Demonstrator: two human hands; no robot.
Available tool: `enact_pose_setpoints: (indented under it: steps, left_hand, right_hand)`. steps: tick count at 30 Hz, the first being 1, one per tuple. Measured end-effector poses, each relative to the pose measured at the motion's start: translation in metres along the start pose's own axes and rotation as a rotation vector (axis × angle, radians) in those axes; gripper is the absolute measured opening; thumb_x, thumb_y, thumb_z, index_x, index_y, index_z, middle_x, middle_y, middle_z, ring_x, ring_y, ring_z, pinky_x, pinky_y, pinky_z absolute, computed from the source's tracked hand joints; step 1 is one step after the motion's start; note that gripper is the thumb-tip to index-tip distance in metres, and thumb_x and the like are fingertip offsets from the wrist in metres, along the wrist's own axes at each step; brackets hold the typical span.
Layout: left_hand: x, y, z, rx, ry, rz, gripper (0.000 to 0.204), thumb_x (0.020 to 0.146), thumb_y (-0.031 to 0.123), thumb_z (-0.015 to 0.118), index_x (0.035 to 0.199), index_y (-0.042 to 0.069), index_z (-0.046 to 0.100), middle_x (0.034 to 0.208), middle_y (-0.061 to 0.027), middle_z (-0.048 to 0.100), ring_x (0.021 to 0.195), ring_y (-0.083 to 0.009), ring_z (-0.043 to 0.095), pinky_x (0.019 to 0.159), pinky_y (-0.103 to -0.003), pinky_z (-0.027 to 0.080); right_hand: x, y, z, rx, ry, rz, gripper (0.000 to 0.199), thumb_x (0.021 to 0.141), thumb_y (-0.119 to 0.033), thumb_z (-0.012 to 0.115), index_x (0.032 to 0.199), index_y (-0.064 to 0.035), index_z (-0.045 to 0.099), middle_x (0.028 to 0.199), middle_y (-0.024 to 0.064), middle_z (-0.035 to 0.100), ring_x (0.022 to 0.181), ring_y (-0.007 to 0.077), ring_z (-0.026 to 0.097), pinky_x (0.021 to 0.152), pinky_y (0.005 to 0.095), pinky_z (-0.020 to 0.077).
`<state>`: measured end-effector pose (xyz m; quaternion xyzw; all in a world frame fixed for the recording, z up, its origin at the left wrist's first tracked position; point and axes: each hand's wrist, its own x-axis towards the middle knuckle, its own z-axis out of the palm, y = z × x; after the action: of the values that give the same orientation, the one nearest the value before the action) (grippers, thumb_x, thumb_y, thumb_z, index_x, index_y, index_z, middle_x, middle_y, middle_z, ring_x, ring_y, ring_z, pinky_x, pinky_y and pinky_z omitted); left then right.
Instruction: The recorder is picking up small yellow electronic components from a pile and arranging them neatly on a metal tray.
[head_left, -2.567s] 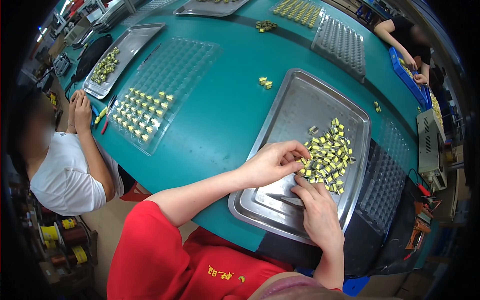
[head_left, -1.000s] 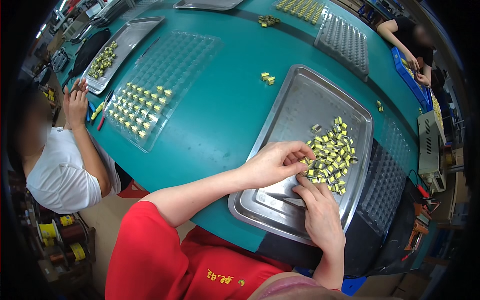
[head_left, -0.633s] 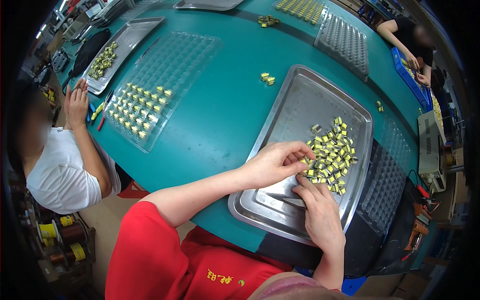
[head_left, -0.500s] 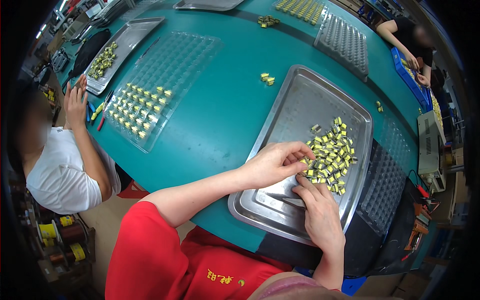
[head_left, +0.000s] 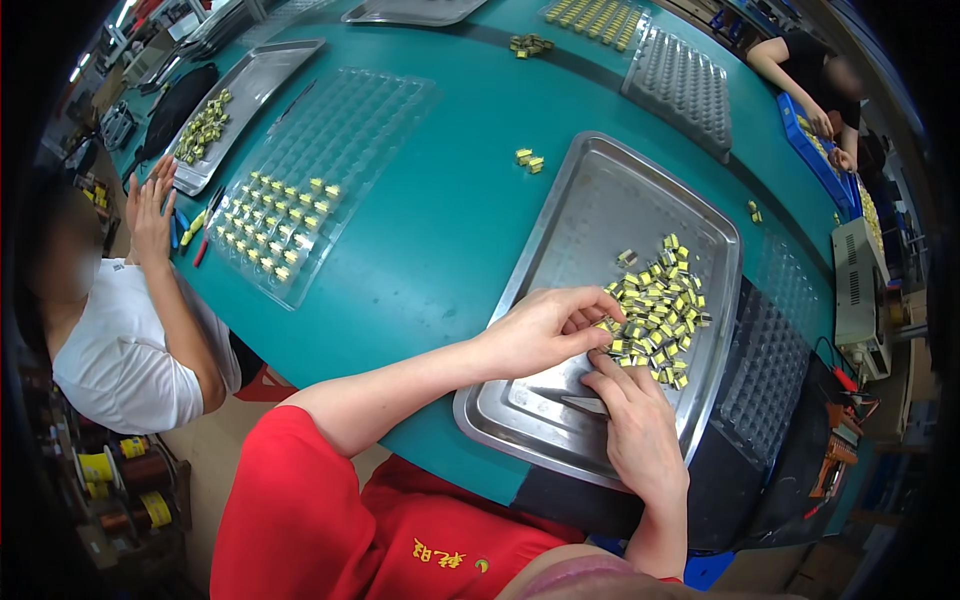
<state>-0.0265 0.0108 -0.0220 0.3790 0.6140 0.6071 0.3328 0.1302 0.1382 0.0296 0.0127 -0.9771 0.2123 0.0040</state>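
We see a heap of small yellow parts (head_left: 658, 318) lying in the right half of a steel tray (head_left: 590, 230), whose long axis runs from lower left to upper right on the green table (head_left: 440, 220). The left hand (head_left: 545, 330) curls over the heap's left edge, fingertips pinched; whether a part sits between them we cannot tell. The right hand (head_left: 640, 430) lies flat on the tray floor, fingers stretched toward the heap and touching its near edge. The single parts are too small to tell which way each points. A clear blister tray (head_left: 320, 170) lies well apart to the left.
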Motion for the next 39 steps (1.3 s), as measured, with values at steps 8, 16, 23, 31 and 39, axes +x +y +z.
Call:
enact_pose_setpoints:
  steps: [8,16,23,31,39]
  left_hand:
    - [0.0,-0.001,0.0,-0.017,-0.004,-0.007,0.023,0.093,0.009,0.064,0.114,0.001,0.062,0.099,-0.0129,0.069,0.089,-0.0182,0.067,0.083,-0.032,0.055]
    - [0.0,0.0,0.0,-0.043,-0.046,-0.043,0.025,0.096,0.009,0.064,0.12,0.004,0.062,0.104,-0.0068,0.067,0.094,-0.0118,0.063,0.086,-0.028,0.052]
    - [-0.002,0.009,0.002,-0.135,-0.032,-0.142,0.027,0.097,0.003,0.061,0.124,0.001,0.06,0.114,-0.007,0.067,0.1,-0.0101,0.065,0.088,-0.025,0.052]
    - [-0.006,0.018,0.009,-0.159,-0.061,-0.183,0.029,0.101,0.008,0.057,0.129,-0.001,0.056,0.113,-0.0089,0.066,0.104,-0.0147,0.064,0.092,-0.029,0.053]
    - [-0.008,0.028,0.009,-0.163,-0.132,-0.194,0.032,0.1,0.006,0.058,0.131,-0.001,0.057,0.116,-0.0094,0.065,0.108,-0.014,0.063,0.095,-0.029,0.051]
  right_hand:
    - [-0.001,0.001,0.0,-0.002,-0.003,0.006,0.034,0.078,0.007,0.053,0.109,-0.0011,0.064,0.127,0.0146,0.063,0.105,0.0334,0.059,0.093,0.0414,0.0479]
    - [0.004,0.001,0.002,0.016,0.072,-0.039,0.035,0.076,0.008,0.053,0.107,-0.0024,0.064,0.116,0.0129,0.066,0.098,0.0327,0.06,0.087,0.0421,0.0483]
    - [-0.005,0.012,-0.014,0.059,0.423,0.052,0.04,0.071,0.012,0.052,0.106,-0.0032,0.064,0.096,0.0142,0.065,0.086,0.0348,0.06,0.076,0.0424,0.0465]
    - [-0.008,0.038,-0.015,-0.138,0.411,0.252,0.034,0.077,0.008,0.051,0.108,-0.0016,0.063,0.09,0.015,0.061,0.088,0.0345,0.057,0.08,0.0426,0.0445]
    - [-0.007,0.035,-0.008,-0.262,0.361,0.249,0.033,0.077,0.001,0.057,0.109,-0.0012,0.064,0.089,0.0102,0.061,0.086,0.028,0.055,0.076,0.0382,0.0419]
